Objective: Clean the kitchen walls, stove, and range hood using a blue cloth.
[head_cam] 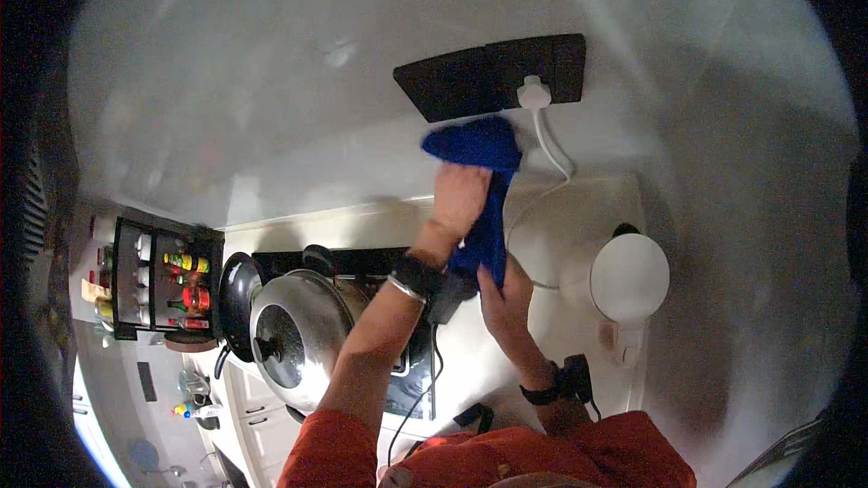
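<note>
A blue cloth (pixel 494 207) hangs in front of me, its upper part bunched at the pale glossy wall (pixel 271 115). My left hand (pixel 463 198) is curled around the upper part, just under the black socket panel (pixel 468 78). Lower down, my right hand (pixel 507 295) pinches the cloth's bottom end between thumb and fingers. A white plug (pixel 534 92) sits in the panel, and its white cord (pixel 553 156) runs down to the right of the cloth. Whether the cloth touches the panel's lower edge cannot be told.
Left of my arms, a large steel pot with a glass lid (pixel 302 332) stands on the black cooktop (pixel 413 393), beside a dark wok (pixel 239 305). A black rack (pixel 152 278) holds several bottles and jars. A white round-topped appliance (pixel 630 278) stands right.
</note>
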Demonstrator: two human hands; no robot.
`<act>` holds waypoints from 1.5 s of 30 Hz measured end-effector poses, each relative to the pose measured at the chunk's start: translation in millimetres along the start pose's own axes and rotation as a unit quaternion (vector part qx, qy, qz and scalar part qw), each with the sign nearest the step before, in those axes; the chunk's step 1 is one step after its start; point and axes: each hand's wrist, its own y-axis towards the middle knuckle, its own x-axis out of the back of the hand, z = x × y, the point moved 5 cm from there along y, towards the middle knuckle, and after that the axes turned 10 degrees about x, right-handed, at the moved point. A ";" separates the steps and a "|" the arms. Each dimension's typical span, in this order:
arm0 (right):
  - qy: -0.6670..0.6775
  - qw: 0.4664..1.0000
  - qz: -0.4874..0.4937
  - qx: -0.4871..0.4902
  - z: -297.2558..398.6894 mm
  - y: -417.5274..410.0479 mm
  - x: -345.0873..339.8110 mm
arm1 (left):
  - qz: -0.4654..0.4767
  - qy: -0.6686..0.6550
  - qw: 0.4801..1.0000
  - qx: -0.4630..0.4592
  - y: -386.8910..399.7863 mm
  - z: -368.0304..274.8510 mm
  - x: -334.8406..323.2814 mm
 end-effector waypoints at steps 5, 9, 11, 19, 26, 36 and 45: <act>-0.001 0.985 0.133 -0.112 -23.2 -39.8 2.3 | 0.007 -0.133 0.988 0.080 -48.8 7.9 -1.0; 0.037 0.989 0.113 -0.093 -10.5 -39.9 3.7 | -0.074 -0.077 0.994 -0.009 27.1 -22.8 90.9; 0.078 0.987 0.110 -0.082 32.2 -15.6 -5.9 | -0.074 -0.067 0.995 -0.001 53.2 -0.5 122.5; 0.067 0.993 0.087 0.035 46.3 12.4 -6.3 | -0.155 -0.090 0.972 0.151 5.0 85.6 96.9; 0.095 0.986 0.131 0.028 53.8 -5.6 -10.2 | -0.191 -0.070 0.971 0.125 9.2 46.3 128.3; 0.059 0.988 0.076 -0.123 8.9 -19.9 -2.5 | -0.086 -0.151 0.984 0.034 36.5 2.5 43.3; 0.062 0.980 0.110 -0.156 20.4 -19.6 11.0 | -0.050 -0.131 0.989 -0.041 38.3 -29.8 93.7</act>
